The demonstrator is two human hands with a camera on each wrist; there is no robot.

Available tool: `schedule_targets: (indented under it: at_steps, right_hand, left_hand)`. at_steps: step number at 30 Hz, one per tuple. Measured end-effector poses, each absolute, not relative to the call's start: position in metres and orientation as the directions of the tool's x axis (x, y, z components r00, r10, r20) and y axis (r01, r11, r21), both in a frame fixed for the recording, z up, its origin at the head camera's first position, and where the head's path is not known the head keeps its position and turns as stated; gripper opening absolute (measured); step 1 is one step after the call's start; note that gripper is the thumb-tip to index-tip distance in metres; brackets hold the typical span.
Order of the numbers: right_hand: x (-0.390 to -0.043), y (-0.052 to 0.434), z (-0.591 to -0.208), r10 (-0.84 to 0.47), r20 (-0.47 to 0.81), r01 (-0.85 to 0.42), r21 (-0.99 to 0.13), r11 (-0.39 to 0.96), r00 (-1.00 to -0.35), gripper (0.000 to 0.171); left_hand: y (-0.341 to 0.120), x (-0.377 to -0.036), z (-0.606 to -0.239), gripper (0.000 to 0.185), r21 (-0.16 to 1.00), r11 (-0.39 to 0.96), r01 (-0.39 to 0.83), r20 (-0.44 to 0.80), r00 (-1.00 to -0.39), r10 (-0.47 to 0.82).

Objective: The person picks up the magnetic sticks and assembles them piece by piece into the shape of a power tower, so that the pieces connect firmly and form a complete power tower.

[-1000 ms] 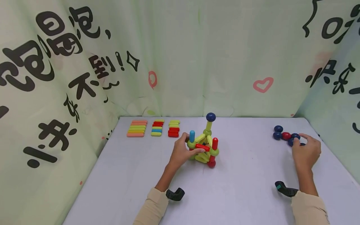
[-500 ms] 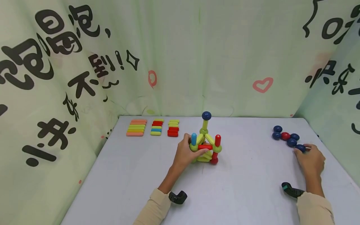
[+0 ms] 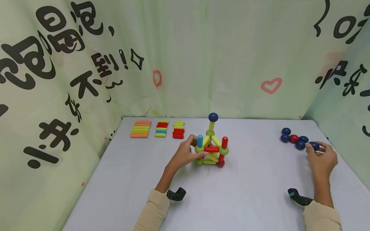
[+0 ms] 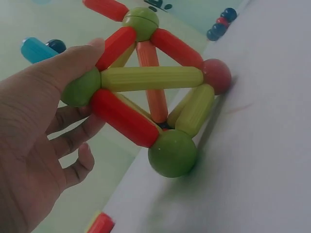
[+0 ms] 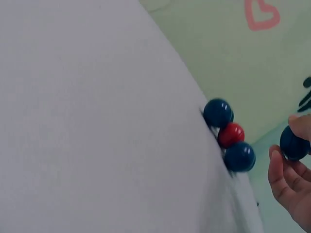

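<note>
A structure of magnetic sticks and balls (image 3: 212, 149) stands mid-table, with a dark blue ball on its top stick. My left hand (image 3: 196, 149) grips its left side, the thumb on a green ball (image 4: 80, 88) beside a light blue stick (image 3: 199, 141). At the far right, my right hand (image 3: 316, 148) pinches a dark blue ball (image 3: 314, 146) (image 5: 294, 144) between thumb and fingers. That ball is just right of a cluster of dark blue balls and one red ball (image 3: 294, 138) (image 5: 230, 134) lying on the table.
Three rows of spare sticks (image 3: 140, 129) (image 3: 161, 128) (image 3: 179, 130) lie at the back left of the white table (image 3: 248, 192). Printed green curtains close in the back and both sides. Black wrist mounts (image 3: 176, 194) (image 3: 297, 197) hang near the sleeves.
My right hand pulled one dark blue ball off the cluster's end and now holds it slightly higher. The structure in my left hand has turned a little and sits more upright.
</note>
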State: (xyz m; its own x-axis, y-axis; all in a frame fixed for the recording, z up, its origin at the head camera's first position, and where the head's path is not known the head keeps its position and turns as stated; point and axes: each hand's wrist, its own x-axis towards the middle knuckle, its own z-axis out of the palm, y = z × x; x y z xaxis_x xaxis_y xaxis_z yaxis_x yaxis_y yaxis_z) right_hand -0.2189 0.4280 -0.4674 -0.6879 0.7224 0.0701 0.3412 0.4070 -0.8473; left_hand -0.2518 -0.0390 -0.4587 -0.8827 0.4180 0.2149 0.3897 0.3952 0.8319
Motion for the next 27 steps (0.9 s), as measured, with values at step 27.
schedule_targets:
  at_steps: [27]
  right_hand:
    - [-0.222, 0.222, -0.379, -0.244, 0.507, -0.561, -0.711, 0.423, -0.827, 0.045]
  left_hand:
    - [-0.046, -0.255, -0.461, 0.044, 0.845, 0.353, 0.402, 0.224, -0.865, 0.448]
